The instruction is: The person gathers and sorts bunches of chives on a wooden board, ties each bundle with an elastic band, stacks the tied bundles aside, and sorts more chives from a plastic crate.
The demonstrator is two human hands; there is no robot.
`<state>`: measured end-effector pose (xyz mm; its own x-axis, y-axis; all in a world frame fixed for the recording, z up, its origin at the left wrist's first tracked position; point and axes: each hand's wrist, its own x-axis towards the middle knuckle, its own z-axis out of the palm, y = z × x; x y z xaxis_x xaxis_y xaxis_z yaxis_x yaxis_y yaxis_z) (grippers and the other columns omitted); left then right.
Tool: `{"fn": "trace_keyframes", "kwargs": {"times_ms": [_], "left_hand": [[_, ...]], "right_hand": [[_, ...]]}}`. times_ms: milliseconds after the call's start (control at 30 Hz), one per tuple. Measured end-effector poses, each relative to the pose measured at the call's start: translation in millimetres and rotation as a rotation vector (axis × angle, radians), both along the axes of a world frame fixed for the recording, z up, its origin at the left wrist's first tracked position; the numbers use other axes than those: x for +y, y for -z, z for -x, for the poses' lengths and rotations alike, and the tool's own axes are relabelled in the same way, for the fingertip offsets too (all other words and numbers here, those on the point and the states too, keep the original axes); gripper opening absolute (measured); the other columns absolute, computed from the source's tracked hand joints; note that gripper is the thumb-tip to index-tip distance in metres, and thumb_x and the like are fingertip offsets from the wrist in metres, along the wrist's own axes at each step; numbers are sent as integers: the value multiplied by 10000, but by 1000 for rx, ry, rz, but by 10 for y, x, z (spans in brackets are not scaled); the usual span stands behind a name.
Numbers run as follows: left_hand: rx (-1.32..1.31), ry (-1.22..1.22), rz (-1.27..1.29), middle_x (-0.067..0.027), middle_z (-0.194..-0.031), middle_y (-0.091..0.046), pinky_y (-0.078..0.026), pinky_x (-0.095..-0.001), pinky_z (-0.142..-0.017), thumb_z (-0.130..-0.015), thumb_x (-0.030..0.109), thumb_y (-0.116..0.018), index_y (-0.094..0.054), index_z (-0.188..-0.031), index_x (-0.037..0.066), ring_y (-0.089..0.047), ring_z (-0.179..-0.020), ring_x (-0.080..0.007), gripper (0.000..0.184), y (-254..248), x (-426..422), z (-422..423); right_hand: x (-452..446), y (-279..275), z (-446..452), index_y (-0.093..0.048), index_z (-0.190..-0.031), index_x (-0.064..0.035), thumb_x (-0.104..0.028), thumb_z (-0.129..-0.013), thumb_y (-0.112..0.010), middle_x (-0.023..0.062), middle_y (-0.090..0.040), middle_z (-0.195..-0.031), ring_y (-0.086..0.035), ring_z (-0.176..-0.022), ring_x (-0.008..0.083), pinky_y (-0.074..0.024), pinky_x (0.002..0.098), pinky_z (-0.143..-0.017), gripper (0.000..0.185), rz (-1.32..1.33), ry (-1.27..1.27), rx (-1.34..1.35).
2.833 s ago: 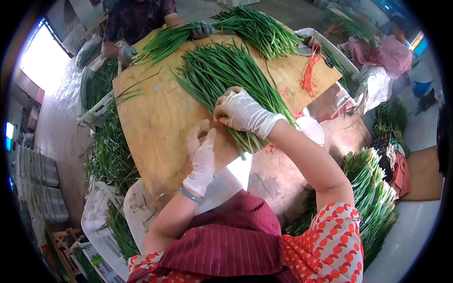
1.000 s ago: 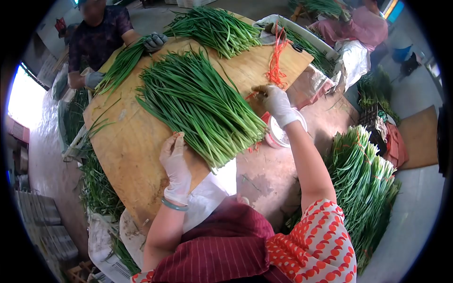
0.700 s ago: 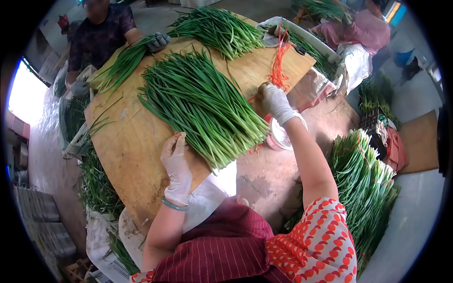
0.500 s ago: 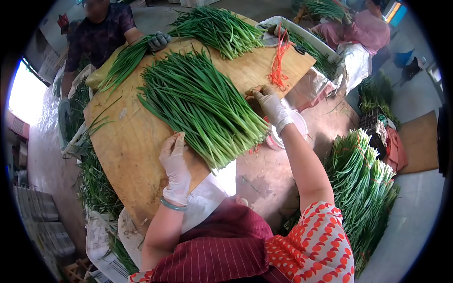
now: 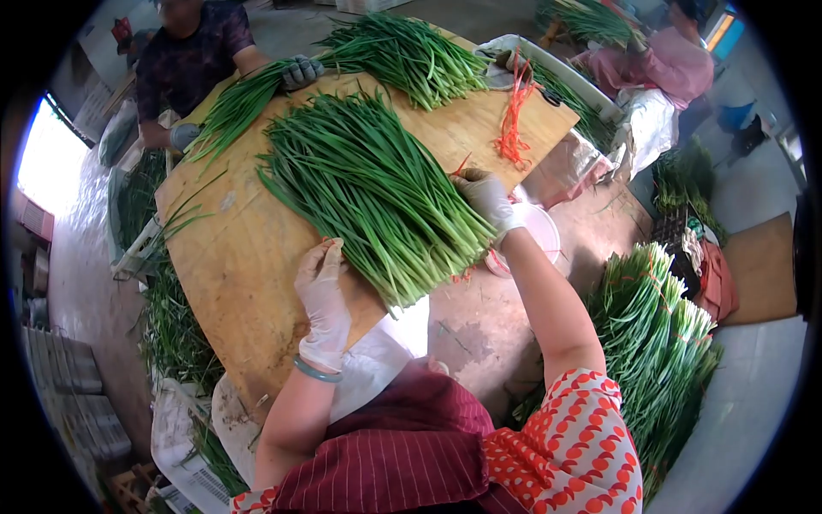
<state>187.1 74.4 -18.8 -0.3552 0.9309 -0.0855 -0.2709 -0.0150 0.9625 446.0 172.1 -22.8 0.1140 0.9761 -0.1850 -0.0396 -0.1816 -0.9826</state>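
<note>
A large bundle of green garlic chives (image 5: 368, 188) lies flat on the wooden board, pale stem ends toward me. At its near left side is my left hand (image 5: 324, 295), in a thin white glove. Its thumb and fingertips are pinched together, with a bit of orange-red strip at the tips. My right hand (image 5: 490, 201), also gloved, is closed beside the stems on the right. From its fingers sticks the end of a red tie strip (image 5: 463, 163). Whether one strip runs beneath the bundle is hidden.
More chives (image 5: 411, 60) lie at the board's far side, beside loose red ties (image 5: 514, 128). Across the board (image 5: 231, 291), a co-worker's gloved hand (image 5: 301, 73) rests on chives. Tied bundles (image 5: 655, 343) stand at right. A white bucket (image 5: 539, 231) stands below the board's right edge.
My right hand has turned and closed in nearer the stems, and a red strip end now shows above its fingers. My left hand stays pinched. The co-worker's other hand has come to the chives.
</note>
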Motion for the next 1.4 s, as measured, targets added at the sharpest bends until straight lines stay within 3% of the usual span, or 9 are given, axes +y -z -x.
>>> {"fn": "trace_keyframes", "kwargs": {"times_ms": [533,633,733,867,933,1000,1200,1267,1400], "left_hand": [[-29,70,-7,12,-824,-611,-449,-205,-703,-843,73,-618,-658,-879,22,-545,-729,-66,74,-411,181,583],[-129,96,65,-29,-845,-631,-482,-231,-737,-850,50,-598,-644,-905,-7,-584,-763,-90,92,-574,139,739],[-98,114,61,-34,-834,-629,-487,-233,-725,-851,35,-592,-637,-902,-19,-581,-740,-88,87,-614,142,893],[276,50,17,-28,-808,-625,-455,-229,-683,-834,43,-620,-640,-884,-16,-565,-708,-93,80,-514,55,1073],[385,21,3,-49,-811,-610,-441,-236,-680,-816,26,-623,-622,-850,-26,-560,-733,-113,62,-505,-117,1062],[868,68,-165,-78,-819,-580,-445,-249,-692,-803,0,-609,-592,-818,-35,-556,-769,-139,41,-646,-334,996],[873,81,-204,-90,-806,-572,-445,-236,-653,-794,27,-621,-597,-809,-33,-560,-759,-143,66,-731,-460,1099],[481,243,226,-41,-757,-595,-411,-250,-701,-798,79,-627,-620,-784,-2,-543,-713,-146,82,-925,-408,1161],[299,139,268,-20,-740,-608,-424,-257,-685,-811,123,-616,-641,-816,6,-553,-699,-125,120,-700,-265,1318]], "right_hand": [[-355,-962,582,-607,-851,5,-116,-865,-607,47,-611,-730,-573,-638,119,-483,267,-620,122,-159,-558,-403],[-600,-836,993,-594,-814,-51,-98,-770,-623,79,-597,-843,-581,-777,308,-463,400,-688,70,-753,-236,-651],[-701,-840,1291,-574,-751,-69,-101,-736,-597,83,-587,-971,-561,-905,311,-418,485,-791,42,-1144,-123,-821],[-681,-648,1453,-499,-1018,-88,-86,-759,-517,120,-493,-1265,-440,-1208,303,-291,504,-1031,260,-1496,-414,-806],[-757,-619,1573,-415,-1122,-87,-118,-794,-487,140,-418,-1351,-366,-1281,295,-211,485,-1092,337,-1453,-591,-805],[-801,-507,1667,-469,-958,-29,-97,-799,-494,181,-456,-1293,-418,-1216,378,-294,539,-1030,176,-1346,-859,-548],[-942,-615,1794,-514,-880,-8,-163,-837,-486,170,-487,-1236,-428,-1204,329,-297,445,-1060,164,-1258,-994,-808],[-943,-675,1893,-541,-846,-8,-176,-835,-498,168,-515,-1184,-458,-1167,318,-313,448,-1044,174,-1277,-995,-780],[-929,-612,2205,-555,-877,-10,-186,-830,-508,150,-563,-1095,-510,-1096,295,-356,408,-1009,188,-1282,-891,-931]]}}
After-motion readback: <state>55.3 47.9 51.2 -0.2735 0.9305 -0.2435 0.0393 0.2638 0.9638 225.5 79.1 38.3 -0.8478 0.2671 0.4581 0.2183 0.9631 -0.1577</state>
